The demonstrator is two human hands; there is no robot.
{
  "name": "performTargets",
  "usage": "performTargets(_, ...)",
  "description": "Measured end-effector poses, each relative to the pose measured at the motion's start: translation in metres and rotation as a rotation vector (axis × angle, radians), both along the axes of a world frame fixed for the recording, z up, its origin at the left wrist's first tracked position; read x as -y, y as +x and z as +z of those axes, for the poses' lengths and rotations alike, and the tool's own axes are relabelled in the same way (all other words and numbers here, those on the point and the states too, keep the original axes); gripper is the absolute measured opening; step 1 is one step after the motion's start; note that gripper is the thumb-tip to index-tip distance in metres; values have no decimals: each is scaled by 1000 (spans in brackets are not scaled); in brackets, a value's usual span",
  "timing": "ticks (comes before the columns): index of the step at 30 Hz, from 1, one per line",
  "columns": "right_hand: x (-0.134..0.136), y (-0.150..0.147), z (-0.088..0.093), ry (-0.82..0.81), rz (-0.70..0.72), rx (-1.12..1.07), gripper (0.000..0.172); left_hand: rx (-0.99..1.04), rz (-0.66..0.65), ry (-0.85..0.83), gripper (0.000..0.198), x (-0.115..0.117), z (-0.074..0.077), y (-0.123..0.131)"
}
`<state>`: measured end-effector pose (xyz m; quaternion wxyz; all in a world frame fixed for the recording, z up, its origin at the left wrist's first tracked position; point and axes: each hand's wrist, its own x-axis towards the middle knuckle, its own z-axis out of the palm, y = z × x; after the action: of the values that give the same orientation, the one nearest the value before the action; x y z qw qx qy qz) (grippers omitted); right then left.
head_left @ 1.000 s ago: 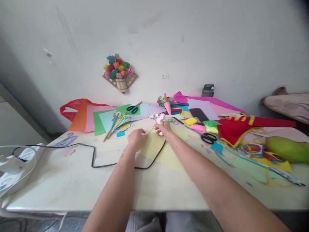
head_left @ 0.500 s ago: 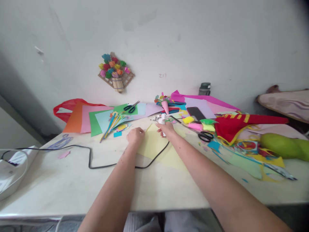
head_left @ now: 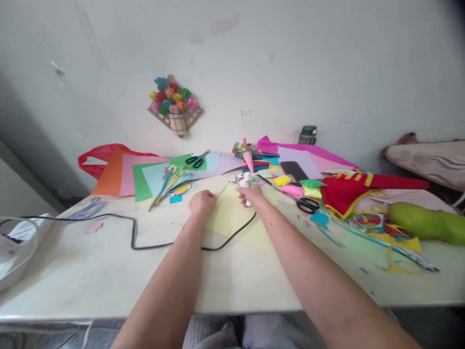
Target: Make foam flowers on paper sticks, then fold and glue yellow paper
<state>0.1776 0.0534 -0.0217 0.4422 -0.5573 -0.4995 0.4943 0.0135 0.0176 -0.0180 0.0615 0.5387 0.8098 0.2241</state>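
Observation:
My right hand [head_left: 250, 194] is wrapped round a white hot glue gun [head_left: 244, 181], its nozzle pointing to the left over the far part of a pale yellow sheet of paper [head_left: 232, 220]. A black cord [head_left: 236, 235] runs from below that hand across the sheet and off to the left. At the sheet's left edge rests my left hand [head_left: 202, 201], its fingers curled and pressed together. What they hold, if anything, is too small to make out.
Paper strips [head_left: 167, 186] and coloured sheets [head_left: 125, 177] lie at the back left with scissors [head_left: 197, 159]. To the right are a phone [head_left: 293, 170], clay packs [head_left: 292, 190], black-handled scissors [head_left: 308, 205] and red cloth [head_left: 341, 194]. A power strip [head_left: 25, 242] stands far left.
The view has shifted slightly. Both hands stay almost in the same place, the glue gun still in my right hand over the yellow sheet.

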Motion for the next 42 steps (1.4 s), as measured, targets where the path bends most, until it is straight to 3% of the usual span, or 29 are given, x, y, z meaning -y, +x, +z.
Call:
performTargets(15,2,2,9,-50,5,56,15,-44,-57,14,21,3,0,-3)
performTargets(24,2,3,8,-54,14,44,14,-261,-317,82,27,10,0,-12)
performTargets(31,3,4,7,-48,9,26,13,-109,-75,57,30,6,-2,-16)
performTargets(42,0,3,0,-13,-9,18,13,-137,-98,23,31,5,-2,-6)
